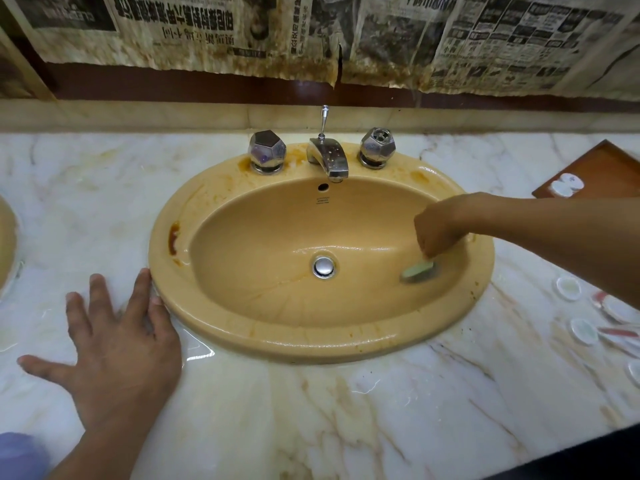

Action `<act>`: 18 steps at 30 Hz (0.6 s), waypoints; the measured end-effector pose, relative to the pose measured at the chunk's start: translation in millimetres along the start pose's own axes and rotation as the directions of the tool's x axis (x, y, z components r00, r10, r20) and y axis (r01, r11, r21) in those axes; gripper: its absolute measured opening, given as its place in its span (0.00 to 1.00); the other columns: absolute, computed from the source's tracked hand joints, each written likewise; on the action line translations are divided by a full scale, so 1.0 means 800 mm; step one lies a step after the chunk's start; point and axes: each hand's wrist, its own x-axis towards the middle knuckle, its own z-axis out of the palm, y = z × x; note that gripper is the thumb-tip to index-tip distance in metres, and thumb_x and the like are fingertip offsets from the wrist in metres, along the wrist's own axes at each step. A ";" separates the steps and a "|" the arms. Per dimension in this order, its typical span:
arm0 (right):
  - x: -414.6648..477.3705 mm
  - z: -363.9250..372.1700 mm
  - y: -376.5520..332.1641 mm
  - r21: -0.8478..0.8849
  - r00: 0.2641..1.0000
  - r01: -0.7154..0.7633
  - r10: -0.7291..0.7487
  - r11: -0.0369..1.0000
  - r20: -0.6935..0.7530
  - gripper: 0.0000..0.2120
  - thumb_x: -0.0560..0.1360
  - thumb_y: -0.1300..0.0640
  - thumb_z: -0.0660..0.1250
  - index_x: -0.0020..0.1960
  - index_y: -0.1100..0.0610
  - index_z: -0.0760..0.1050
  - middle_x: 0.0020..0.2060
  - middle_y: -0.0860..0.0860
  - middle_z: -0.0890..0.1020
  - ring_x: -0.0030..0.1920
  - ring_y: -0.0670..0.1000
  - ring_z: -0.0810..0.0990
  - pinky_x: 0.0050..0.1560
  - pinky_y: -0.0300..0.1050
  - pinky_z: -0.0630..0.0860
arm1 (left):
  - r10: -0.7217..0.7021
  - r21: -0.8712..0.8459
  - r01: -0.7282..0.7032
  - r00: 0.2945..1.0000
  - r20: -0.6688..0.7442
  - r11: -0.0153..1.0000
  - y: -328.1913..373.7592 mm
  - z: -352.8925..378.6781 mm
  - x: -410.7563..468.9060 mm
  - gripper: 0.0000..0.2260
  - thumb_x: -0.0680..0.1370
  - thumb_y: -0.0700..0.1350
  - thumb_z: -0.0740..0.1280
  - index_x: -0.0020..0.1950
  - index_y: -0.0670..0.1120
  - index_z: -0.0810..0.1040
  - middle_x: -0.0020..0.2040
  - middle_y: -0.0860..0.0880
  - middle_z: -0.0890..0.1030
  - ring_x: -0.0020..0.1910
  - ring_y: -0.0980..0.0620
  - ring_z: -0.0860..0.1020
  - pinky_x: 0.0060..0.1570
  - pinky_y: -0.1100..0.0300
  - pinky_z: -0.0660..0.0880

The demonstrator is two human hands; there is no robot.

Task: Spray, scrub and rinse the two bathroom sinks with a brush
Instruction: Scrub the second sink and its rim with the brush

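A tan oval sink [221, 327] with brown stains on its rim is set in a marble counter, with a chrome drain plug [323, 266] at its bottom. My right hand [440, 226] is closed around a brush handle; the blurred pale green brush head [417, 271] presses on the right inner wall of the bowl. My left hand [114, 337] lies flat on the counter with fingers spread, fingertips touching the sink's left rim. A second tan sink [7, 244] shows only its edge at the far left.
A chrome faucet [329, 157] with two faceted knobs [266, 150] [377, 145] stands behind the bowl. A wooden tray [602, 164] sits at the right, small white dishes [568, 287] lie on the counter right of the sink. Stained newspaper [311, 32] covers the wall.
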 end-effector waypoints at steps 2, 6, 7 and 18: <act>-0.010 -0.006 0.012 -0.067 0.982 -0.091 0.079 0.994 -0.169 0.05 0.78 0.47 0.64 0.47 0.48 0.76 0.44 0.46 0.78 0.44 0.50 0.79 0.42 0.45 0.77 | 0.001 -0.015 -0.001 1.000 0.003 1.000 -0.001 0.001 0.002 0.25 0.82 0.65 0.40 0.79 0.69 0.55 0.83 0.53 0.54 0.82 0.49 0.48 0.67 0.20 0.56; -0.010 0.003 0.011 0.013 0.999 -0.041 0.041 0.999 0.035 0.12 0.78 0.48 0.67 0.39 0.53 0.74 0.37 0.49 0.78 0.37 0.53 0.76 0.38 0.43 0.74 | 0.012 -0.030 -0.012 0.999 0.029 0.999 -0.004 0.000 0.005 0.25 0.81 0.66 0.40 0.79 0.69 0.52 0.83 0.51 0.53 0.82 0.46 0.47 0.68 0.21 0.56; -0.013 0.003 0.015 0.038 0.997 -0.061 0.059 0.997 0.052 0.13 0.78 0.48 0.67 0.38 0.53 0.74 0.36 0.49 0.78 0.37 0.53 0.76 0.40 0.45 0.74 | 0.016 -0.036 -0.015 0.999 0.033 0.999 -0.004 0.000 0.005 0.25 0.81 0.66 0.40 0.79 0.69 0.52 0.83 0.51 0.53 0.82 0.46 0.48 0.68 0.21 0.56; -0.040 0.014 0.027 0.069 0.986 -0.090 0.099 0.994 -0.133 0.08 0.77 0.48 0.67 0.45 0.52 0.79 0.43 0.49 0.82 0.41 0.51 0.79 0.38 0.48 0.75 | 0.007 0.008 -0.007 0.999 0.049 1.000 0.000 -0.006 0.002 0.22 0.85 0.62 0.45 0.79 0.66 0.58 0.83 0.51 0.54 0.83 0.48 0.47 0.69 0.19 0.46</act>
